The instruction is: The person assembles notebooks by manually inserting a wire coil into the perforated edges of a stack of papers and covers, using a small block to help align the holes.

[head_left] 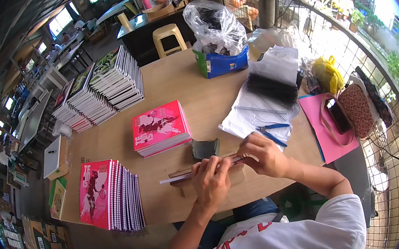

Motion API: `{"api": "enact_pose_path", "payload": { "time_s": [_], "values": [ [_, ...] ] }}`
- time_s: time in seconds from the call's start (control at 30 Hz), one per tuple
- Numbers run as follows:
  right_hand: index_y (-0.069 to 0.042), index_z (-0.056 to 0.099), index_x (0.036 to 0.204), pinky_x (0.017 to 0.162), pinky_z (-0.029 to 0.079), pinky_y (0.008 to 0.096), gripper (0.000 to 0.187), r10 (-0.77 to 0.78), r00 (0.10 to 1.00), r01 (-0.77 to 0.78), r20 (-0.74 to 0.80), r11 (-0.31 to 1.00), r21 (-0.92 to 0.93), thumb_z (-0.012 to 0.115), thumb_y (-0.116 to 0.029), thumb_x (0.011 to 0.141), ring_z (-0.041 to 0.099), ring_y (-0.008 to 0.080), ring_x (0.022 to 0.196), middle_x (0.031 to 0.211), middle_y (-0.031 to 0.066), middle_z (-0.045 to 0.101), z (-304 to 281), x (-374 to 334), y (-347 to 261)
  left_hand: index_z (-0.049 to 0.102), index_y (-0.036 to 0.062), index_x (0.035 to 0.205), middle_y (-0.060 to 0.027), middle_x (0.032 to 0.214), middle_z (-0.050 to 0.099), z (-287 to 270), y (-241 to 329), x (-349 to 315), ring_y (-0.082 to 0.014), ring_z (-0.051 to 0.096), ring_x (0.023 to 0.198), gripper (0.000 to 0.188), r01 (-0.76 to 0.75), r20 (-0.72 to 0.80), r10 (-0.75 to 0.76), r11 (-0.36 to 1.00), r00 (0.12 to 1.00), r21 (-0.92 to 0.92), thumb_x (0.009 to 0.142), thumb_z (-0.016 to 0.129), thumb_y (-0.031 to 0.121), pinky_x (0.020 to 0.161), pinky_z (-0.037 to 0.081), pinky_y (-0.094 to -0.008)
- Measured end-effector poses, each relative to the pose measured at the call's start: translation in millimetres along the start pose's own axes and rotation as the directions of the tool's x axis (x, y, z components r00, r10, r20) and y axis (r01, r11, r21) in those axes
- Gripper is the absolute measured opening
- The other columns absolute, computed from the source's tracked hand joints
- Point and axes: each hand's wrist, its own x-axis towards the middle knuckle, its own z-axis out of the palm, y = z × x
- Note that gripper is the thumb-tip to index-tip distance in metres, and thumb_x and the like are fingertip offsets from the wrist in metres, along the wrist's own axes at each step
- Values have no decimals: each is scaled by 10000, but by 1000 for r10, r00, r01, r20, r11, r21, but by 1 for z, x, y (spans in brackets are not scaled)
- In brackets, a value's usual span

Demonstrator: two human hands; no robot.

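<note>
At the near edge of a wooden counter, a seated person grips a notebook held edge-on. The left hand is clasped around its middle, and the right hand pinches its right end, fingers curled over the spine. The notebook lies parallel to the counter's front edge, just inside it, above a small wooden rest.

To the left, a fanned row of red-covered spiral notebooks reaches to the front-left corner, its coil ends overhanging the edge. A small grey-green curved piece stands just beyond the hands. Behind it, near mid-counter, sits a neat pile of red notebooks with bare wood on all sides.

To the right, loose white sheets with black coils and blue pens spread toward the right edge, where a pink folder hangs partly over the side, bearing a brown patterned pouch.

Farther back, leaning stacks of notebooks crowd the far-left corner. A blue-and-green box topped by a clear plastic bag stands near the far edge. A yellow stool stands beyond the counter.
</note>
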Motion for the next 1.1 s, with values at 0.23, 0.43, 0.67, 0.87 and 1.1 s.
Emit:
{"api": "enact_pose_path", "payload": {
  "time_s": [0.23,0.43,0.67,0.87,1.1],
  "values": [
    [-71,721,1166,941,520,472,435,68,997,-70,21,983,167,624,-452,980,653,341,1090,1200,157,676,-18,39,20,684,211,997,37,919,596,-6,12,4,-197,599,830,184,-4,-68,4,1000,998,3,862,736,324,804,392,-393],
    [-48,508,1390,791,586,517,938,716,318,-593,622,662,-459,462,-829,873,715,326,955,1155,261,665,55,150,33,696,228,954,60,957,596,2,9,13,-167,589,835,152,28,42,-30,999,999,40,853,747,330,803,380,-382],
    [-73,600,1294,950,509,592,707,465,603,-136,648,860,-491,706,-567,800,584,398,1230,1274,291,581,110,132,65,703,171,964,30,1028,617,6,5,12,-176,602,865,176,-12,-9,12,1000,1000,-23,864,740,311,837,400,-396],
    [-51,712,1238,1069,421,419,532,64,829,-322,556,867,380,661,-425,863,571,371,1216,1223,245,667,-35,96,74,686,164,959,-2,962,626,-16,-19,0,-227,606,860,215,135,-90,-123,982,988,130,881,731,358,851,391,-412],
    [88,687,1200,1094,380,399,642,-123,812,-497,570,368,786,716,-396,781,560,304,1260,1386,216,597,-39,59,90,658,157,903,-1,859,619,-11,-22,-2,-239,605,833,227,112,-39,-110,992,993,64,867,757,358,799,375,-411]
  ]
}}
